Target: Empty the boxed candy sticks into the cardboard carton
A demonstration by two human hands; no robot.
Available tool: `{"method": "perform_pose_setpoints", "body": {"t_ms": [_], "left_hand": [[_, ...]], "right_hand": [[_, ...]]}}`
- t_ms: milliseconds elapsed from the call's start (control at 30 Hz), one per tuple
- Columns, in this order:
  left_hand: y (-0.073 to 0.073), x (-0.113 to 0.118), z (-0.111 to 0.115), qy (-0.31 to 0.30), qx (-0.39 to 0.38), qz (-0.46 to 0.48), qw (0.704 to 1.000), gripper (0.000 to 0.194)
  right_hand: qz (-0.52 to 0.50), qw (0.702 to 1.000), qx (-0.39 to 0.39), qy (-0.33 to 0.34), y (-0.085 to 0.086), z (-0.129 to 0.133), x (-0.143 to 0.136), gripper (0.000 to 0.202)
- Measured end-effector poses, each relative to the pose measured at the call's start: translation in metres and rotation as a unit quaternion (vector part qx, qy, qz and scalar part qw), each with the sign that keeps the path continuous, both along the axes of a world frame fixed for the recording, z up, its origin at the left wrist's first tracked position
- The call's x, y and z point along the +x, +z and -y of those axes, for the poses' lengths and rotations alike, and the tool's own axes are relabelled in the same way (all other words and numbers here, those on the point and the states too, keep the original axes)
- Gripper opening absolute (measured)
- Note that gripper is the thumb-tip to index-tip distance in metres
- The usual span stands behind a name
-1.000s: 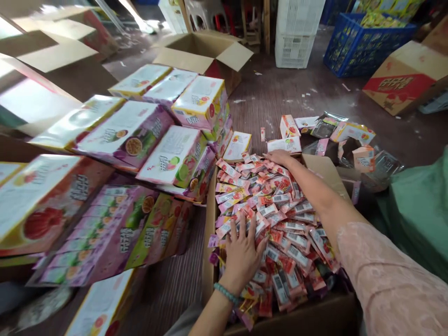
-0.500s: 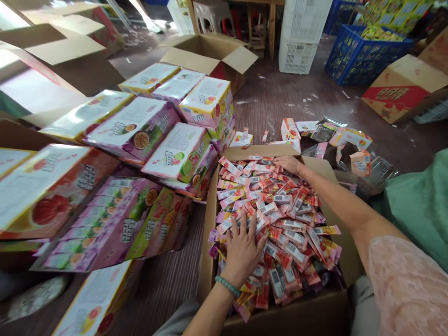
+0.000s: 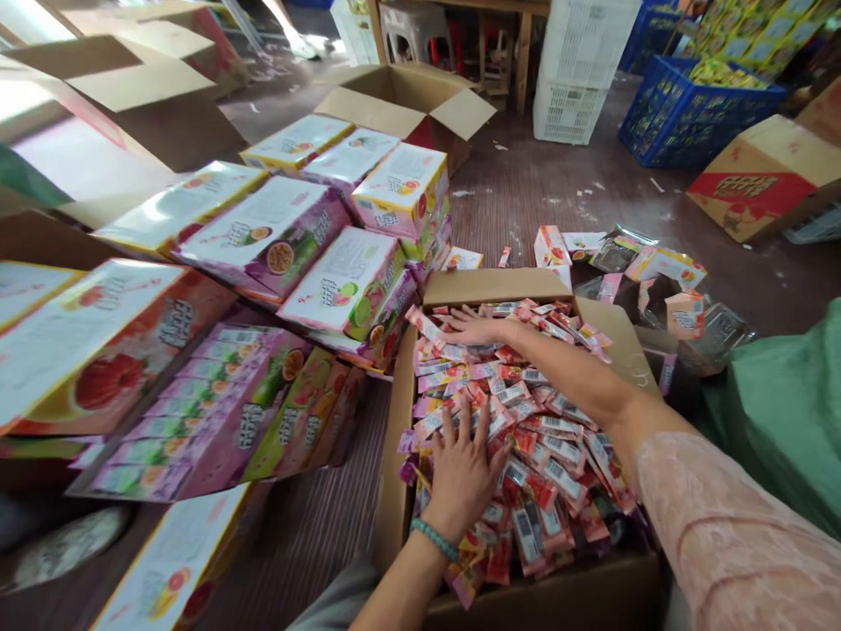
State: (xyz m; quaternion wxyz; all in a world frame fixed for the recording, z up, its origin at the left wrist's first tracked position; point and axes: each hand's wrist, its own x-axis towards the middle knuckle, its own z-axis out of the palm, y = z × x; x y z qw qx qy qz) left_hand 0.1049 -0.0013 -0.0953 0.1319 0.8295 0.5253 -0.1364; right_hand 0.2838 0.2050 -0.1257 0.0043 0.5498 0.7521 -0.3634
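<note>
Shifted leftward across the heaped sachets (image 3: 526, 421), the right hand (image 3: 469, 329) is laid flat and open like the left hand (image 3: 463, 469), nothing gripped, so packets at lower centre could be pushed over the carton (image 3: 499, 285) edge.

The top of the open carton (image 3: 499, 285) is heaped with sachets (image 3: 545, 438) and left unobstructed from above. Its left side is hemmed in by stacked display boxes (image 3: 276, 289), with only a narrow strip of floor (image 3: 328, 526) left between. At the far right, passage is cluttered by loose packets (image 3: 657, 272). Clear floor is seen farther back, bounded by a white crate (image 3: 578, 79) and a blue crate (image 3: 689, 109).
</note>
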Motion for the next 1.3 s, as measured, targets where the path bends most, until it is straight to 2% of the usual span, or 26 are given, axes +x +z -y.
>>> {"method": "perform_pose_setpoints", "body": {"t_ms": [100, 200, 267, 367, 433, 533, 600, 667, 733, 833, 933, 1033, 1100, 1200, 1300], "left_hand": [[0.004, 0.0, 0.0, -0.003, -0.012, -0.004, 1.0, 0.075], [0.008, 0.002, 0.0, -0.004, -0.024, -0.009, 1.0, 0.075], [0.01, 0.003, -0.001, -0.002, -0.027, -0.01, 1.0, 0.075], [0.015, 0.004, -0.004, -0.007, -0.027, -0.015, 1.0, 0.076], [0.02, 0.003, -0.007, -0.011, -0.019, -0.01, 1.0, 0.075], [0.024, -0.001, -0.014, 0.013, 0.039, 0.03, 0.999, 0.074], [0.022, -0.005, -0.02, 0.04, 0.097, 0.062, 0.992, 0.075], [0.017, -0.01, -0.025, 0.064, 0.141, 0.083, 0.984, 0.078], [0.01, -0.016, -0.031, 0.082, 0.159, 0.093, 0.979, 0.081], [0.005, -0.024, -0.046, 0.112, 0.16, 0.091, 0.977, 0.083], [0.009, -0.022, -0.078, 0.164, 0.152, 0.072, 0.972, 0.085], [0.02, -0.007, -0.13, 0.187, 0.156, 0.056, 0.968, 0.083], [0.027, 0.009, -0.173, 0.145, 0.171, 0.046, 0.973, 0.076], [0.035, 0.04, -0.243, 0.033, 0.165, 0.006, 0.986, 0.06], [0.028, 0.073, -0.309, -0.01, 0.114, -0.047, 0.992, 0.056]], "right_hand": [[0.05, 0.997, 0.023, 0.045, -0.007, 0.028, 0.008, 0.09], [0.093, 0.991, 0.094, 0.028, -0.013, 0.045, 0.015, 0.078], [0.105, 0.988, 0.112, 0.017, -0.011, 0.048, 0.013, 0.071], [0.11, 0.987, 0.112, 0.019, 0.006, 0.047, 0.012, 0.072], [0.079, 0.984, 0.154, 0.035, 0.025, 0.05, 0.022, 0.066], [0.03, 0.972, 0.233, 0.016, 0.052, 0.066, 0.057, 0.057], [0.058, 0.974, 0.214, -0.044, 0.059, 0.084, 0.087, 0.065], [0.109, 0.979, 0.146, -0.088, 0.05, 0.104, 0.112, 0.079], [0.139, 0.979, 0.096, -0.112, 0.028, 0.123, 0.125, 0.086], [0.153, 0.969, 0.112, -0.157, -0.011, 0.139, 0.128, 0.083], [0.151, 0.96, 0.159, -0.175, -0.036, 0.142, 0.126, 0.08], [0.139, 0.952, 0.206, -0.179, -0.049, 0.142, 0.127, 0.078], [0.131, 0.945, 0.237, -0.184, -0.057, 0.144, 0.128, 0.076], [0.119, 0.941, 0.253, -0.191, -0.07, 0.145, 0.129, 0.075], [0.108, 0.945, 0.236, -0.199, -0.083, 0.142, 0.129, 0.072]]}}
